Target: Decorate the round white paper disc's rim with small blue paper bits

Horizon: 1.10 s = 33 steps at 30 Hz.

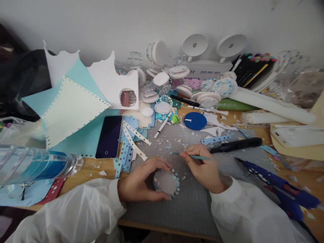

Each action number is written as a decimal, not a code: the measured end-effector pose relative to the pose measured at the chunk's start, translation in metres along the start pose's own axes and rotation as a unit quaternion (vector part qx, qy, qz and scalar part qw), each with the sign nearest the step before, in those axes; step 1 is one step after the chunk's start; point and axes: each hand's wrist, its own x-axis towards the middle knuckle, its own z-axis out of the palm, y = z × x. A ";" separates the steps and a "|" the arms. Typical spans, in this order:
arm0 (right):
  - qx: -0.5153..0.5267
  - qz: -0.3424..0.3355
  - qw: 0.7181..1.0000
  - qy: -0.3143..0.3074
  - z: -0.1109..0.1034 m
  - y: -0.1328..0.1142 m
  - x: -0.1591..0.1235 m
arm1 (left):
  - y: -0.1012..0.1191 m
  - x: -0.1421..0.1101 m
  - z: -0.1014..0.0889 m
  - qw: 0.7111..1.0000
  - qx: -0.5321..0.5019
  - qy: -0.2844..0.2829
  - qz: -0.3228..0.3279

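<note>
Disc (166, 183) on the grey mat (192, 212), its edge gripped by the left hand's (138, 180) fingers, best lightly to spare the trim; tweezers (201, 157), pinched in the right hand's (206, 172) fingers, best angled low toward small paper bits (169, 145).

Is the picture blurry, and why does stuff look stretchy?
Head view: the left hand and right hand look slightly soft; the bottle seems stretched near the edge, likely from a wide lens; light is dim, without hard shadows; the box print is too fuzzy to read.
</note>
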 end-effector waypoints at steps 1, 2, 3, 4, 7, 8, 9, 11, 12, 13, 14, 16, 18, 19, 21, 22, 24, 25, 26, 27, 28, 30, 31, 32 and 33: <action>0.003 -0.002 1.000 -0.002 0.000 0.000 0.000 | 0.000 0.000 0.000 1.000 -0.001 0.001 -0.001; 0.006 -0.004 1.000 -0.004 0.001 0.000 0.000 | 0.000 -0.001 0.001 1.000 -0.001 0.002 -0.003; 0.009 -0.007 1.000 -0.005 0.001 0.000 0.000 | 0.000 -0.001 0.001 1.000 -0.003 0.002 -0.004; 0.011 -0.009 1.000 -0.008 0.002 0.000 0.000 | -0.001 -0.001 0.001 1.000 -0.005 0.001 -0.005; 0.013 -0.014 1.000 -0.023 0.003 0.000 0.001 | -0.001 -0.002 0.000 1.000 -0.010 -0.009 0.000; 0.012 -0.017 0.999 -0.026 0.003 0.000 0.001 | -0.001 -0.002 -0.001 1.000 -0.011 -0.014 0.002; 0.014 -0.020 0.999 -0.022 0.003 -0.001 0.002 | -0.001 -0.002 -0.002 1.000 -0.011 -0.016 0.004; 0.019 -0.022 1.000 0.000 0.002 -0.002 0.003 | -0.001 -0.003 -0.003 1.000 -0.009 -0.012 0.005; 0.021 -0.020 1.000 0.012 0.001 -0.002 0.004 | -0.001 -0.003 -0.004 1.000 -0.005 -0.004 0.001; 0.023 -0.015 0.999 0.023 0.001 -0.003 0.005 | -0.001 -0.003 -0.004 1.000 0.002 0.008 -0.007; 0.025 -0.010 0.999 0.030 0.000 -0.003 0.005 | -0.001 -0.003 -0.004 1.000 0.009 0.021 -0.017; 0.029 -0.005 0.999 0.038 -0.002 -0.003 0.006 | 0.000 -0.002 -0.004 0.998 0.019 0.042 -0.038; 0.025 -0.006 0.998 0.053 -0.004 -0.002 0.006 | 0.000 0.000 -0.003 0.997 0.018 0.051 -0.052; 0.019 -0.007 0.998 0.062 -0.005 -0.002 0.006 | 0.001 0.000 -0.003 0.997 0.014 0.052 -0.055; 0.005 -0.011 0.997 0.081 -0.005 0.000 0.005 | 0.001 0.002 -0.003 0.997 0.006 0.048 -0.056; 0.000 -0.013 0.996 0.087 -0.005 0.000 0.005 | 0.002 0.003 -0.002 0.997 0.003 0.046 -0.054; -0.002 -0.016 0.997 0.081 -0.003 0.000 0.005 | 0.003 0.004 -0.003 0.998 0.000 0.039 -0.047; -0.002 -0.016 0.997 0.072 -0.002 0.000 0.005 | 0.003 0.004 -0.003 0.998 0.000 0.037 -0.042; -0.002 -0.017 0.998 0.061 -0.001 0.000 0.005 | 0.004 0.004 -0.003 0.999 0.000 0.035 -0.035; -0.005 -0.020 0.998 0.055 -0.001 -0.001 0.005 | 0.004 0.004 -0.003 0.999 -0.001 0.034 -0.029; -0.010 -0.024 0.998 0.054 -0.001 -0.001 0.005 | 0.004 0.004 -0.003 0.999 -0.001 0.034 -0.024; -0.034 -0.033 0.996 0.070 -0.002 -0.002 0.005 | 0.004 0.003 -0.004 0.999 -0.001 0.035 -0.018; -0.049 -0.035 0.995 0.083 -0.004 -0.002 0.006 | 0.004 0.003 -0.004 0.999 -0.001 0.036 -0.017; -0.063 -0.037 0.992 0.098 -0.006 -0.002 0.006 | 0.004 0.003 -0.004 0.999 0.000 0.036 -0.016; -0.077 -0.036 0.990 0.112 -0.008 -0.001 0.007 | 0.004 0.002 -0.003 0.999 0.001 0.037 -0.015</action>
